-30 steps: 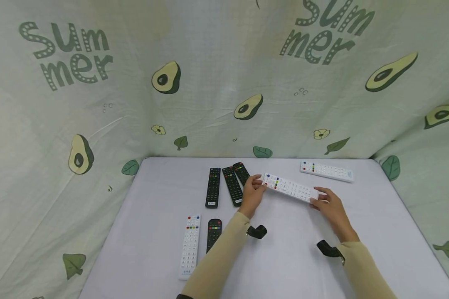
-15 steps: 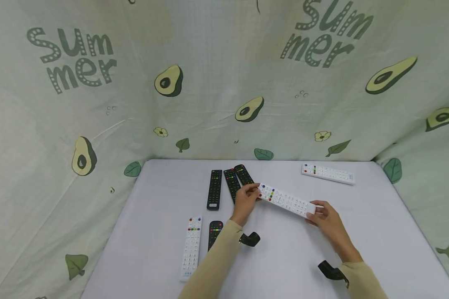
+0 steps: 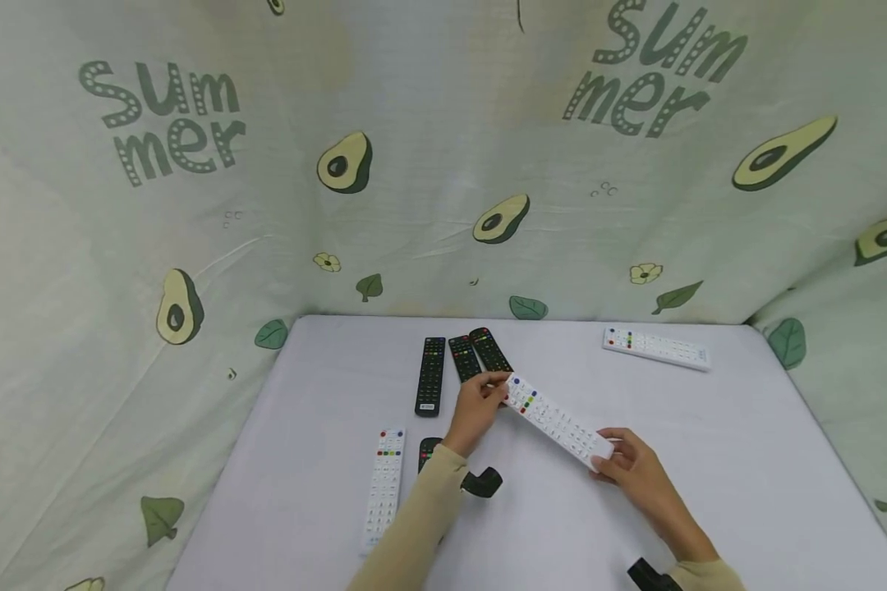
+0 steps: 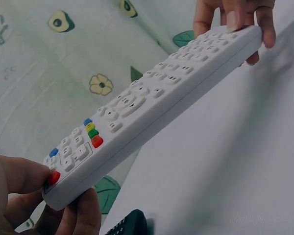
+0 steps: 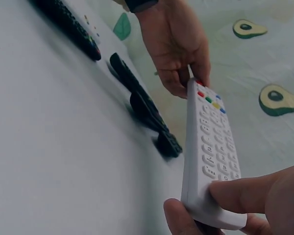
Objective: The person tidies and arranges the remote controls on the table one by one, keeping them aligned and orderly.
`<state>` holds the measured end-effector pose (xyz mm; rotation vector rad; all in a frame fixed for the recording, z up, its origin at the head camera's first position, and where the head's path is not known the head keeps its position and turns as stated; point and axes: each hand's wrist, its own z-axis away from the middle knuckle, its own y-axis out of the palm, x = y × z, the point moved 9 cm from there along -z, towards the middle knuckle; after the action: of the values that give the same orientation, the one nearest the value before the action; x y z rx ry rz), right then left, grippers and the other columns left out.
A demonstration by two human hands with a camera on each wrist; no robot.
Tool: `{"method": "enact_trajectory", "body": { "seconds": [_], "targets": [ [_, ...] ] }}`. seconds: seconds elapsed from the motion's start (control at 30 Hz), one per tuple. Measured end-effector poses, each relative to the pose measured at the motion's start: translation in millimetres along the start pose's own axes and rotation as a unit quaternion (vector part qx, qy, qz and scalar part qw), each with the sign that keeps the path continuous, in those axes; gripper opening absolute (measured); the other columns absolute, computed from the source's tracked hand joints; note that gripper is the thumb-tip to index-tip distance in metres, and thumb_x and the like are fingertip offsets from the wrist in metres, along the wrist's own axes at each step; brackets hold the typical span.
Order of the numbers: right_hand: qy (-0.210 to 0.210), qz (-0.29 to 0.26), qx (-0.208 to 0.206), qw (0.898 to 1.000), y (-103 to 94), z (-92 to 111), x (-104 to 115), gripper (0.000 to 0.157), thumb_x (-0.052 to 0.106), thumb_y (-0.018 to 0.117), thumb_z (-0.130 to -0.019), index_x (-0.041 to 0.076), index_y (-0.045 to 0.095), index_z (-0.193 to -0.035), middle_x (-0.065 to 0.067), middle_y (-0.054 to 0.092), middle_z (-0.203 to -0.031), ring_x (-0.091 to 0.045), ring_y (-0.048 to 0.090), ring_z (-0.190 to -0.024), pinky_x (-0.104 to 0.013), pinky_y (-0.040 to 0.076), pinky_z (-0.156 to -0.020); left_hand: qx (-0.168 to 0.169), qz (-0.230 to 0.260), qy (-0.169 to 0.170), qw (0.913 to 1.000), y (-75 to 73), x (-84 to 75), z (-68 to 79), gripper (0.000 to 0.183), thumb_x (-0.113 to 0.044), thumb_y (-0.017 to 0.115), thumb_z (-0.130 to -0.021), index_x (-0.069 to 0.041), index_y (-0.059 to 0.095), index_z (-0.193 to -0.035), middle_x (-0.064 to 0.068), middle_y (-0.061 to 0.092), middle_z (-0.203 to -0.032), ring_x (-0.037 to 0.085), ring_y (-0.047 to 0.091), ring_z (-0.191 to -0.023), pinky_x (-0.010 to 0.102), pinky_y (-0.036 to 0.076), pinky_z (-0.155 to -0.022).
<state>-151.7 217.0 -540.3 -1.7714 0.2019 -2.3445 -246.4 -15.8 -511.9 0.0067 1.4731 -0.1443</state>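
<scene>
A white remote control (image 3: 558, 423) with red, green, yellow and blue buttons is held above the table between both hands. My left hand (image 3: 478, 412) pinches its far end, by the coloured buttons, thumb on the button face and fingers beneath. At the opposite, plain end my right hand (image 3: 636, 474) grips it, with the thumb (image 5: 240, 196) on top. In the head view the remote slants down toward the right. Just behind my left hand lie two black remotes, the right one (image 3: 491, 350) and the left one (image 3: 463, 358), partly hidden by that hand.
Another black remote (image 3: 430, 376) lies left of that pair. Nearer the front are a white remote (image 3: 384, 484) and a black remote (image 3: 427, 450), both partly behind the left sleeve. One more white remote (image 3: 656, 348) lies at the back right of the white table (image 3: 310, 394). A printed curtain (image 3: 414, 98) hangs behind.
Both hands have drawn the white remote nearer and a little left; its right end has swung down, so it slants more steeply. The other remotes stay on the table.
</scene>
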Motion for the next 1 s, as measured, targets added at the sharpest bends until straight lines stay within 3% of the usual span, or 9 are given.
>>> {"method": "enact_trajectory", "body": {
  "seconds": [0.27,0.57,0.8,1.0],
  "targets": [
    [0.025,-0.003,0.035,0.999,35.4,23,-5,0.049,0.003,0.069,-0.080,0.001,0.046,-0.123,-0.014,0.057,-0.102,-0.021,0.061,-0.085,-0.029,0.053,-0.068,0.026,-0.045,0.005,0.9986,-13.6,-3.4,13.0,0.020,-0.013,0.057,-0.092,-0.018,0.066,-0.109,-0.001,0.059,-0.099,0.015,0.055,-0.085,0.044,0.050,-0.078],
    [0.025,-0.002,0.111,0.994,73.1,42,-9,0.056,0.010,0.071,-0.079,-0.003,0.042,-0.124,-0.012,0.058,-0.102,-0.022,0.062,-0.089,-0.029,0.053,-0.070,0.073,-0.078,0.007,0.9943,-21.9,-5.0,23.9,0.019,-0.012,0.055,-0.093,-0.017,0.066,-0.108,0.000,0.060,-0.098,0.016,0.054,-0.084,0.045,0.049,-0.077],
    [-0.004,0.013,0.159,0.987,90.6,48,-10,0.057,0.015,0.071,-0.079,-0.005,0.043,-0.124,-0.010,0.057,-0.101,-0.022,0.061,-0.087,-0.027,0.052,-0.070,0.107,-0.131,0.028,0.9852,-24.4,-7.7,27.7,0.019,-0.015,0.056,-0.093,-0.019,0.067,-0.108,-0.002,0.059,-0.094,0.013,0.055,-0.080,0.028,0.046,-0.067],
    [-0.029,0.027,0.186,0.982,100.5,52,-7,0.053,0.014,0.071,-0.079,-0.006,0.045,-0.122,-0.008,0.058,-0.096,-0.022,0.059,-0.083,-0.027,0.051,-0.067,0.131,-0.180,0.035,0.9743,-24.7,-7.1,28.5,0.021,-0.015,0.057,-0.092,-0.023,0.067,-0.109,-0.008,0.059,-0.103,0.011,0.054,-0.090,0.027,0.046,-0.071]
  ]
}}
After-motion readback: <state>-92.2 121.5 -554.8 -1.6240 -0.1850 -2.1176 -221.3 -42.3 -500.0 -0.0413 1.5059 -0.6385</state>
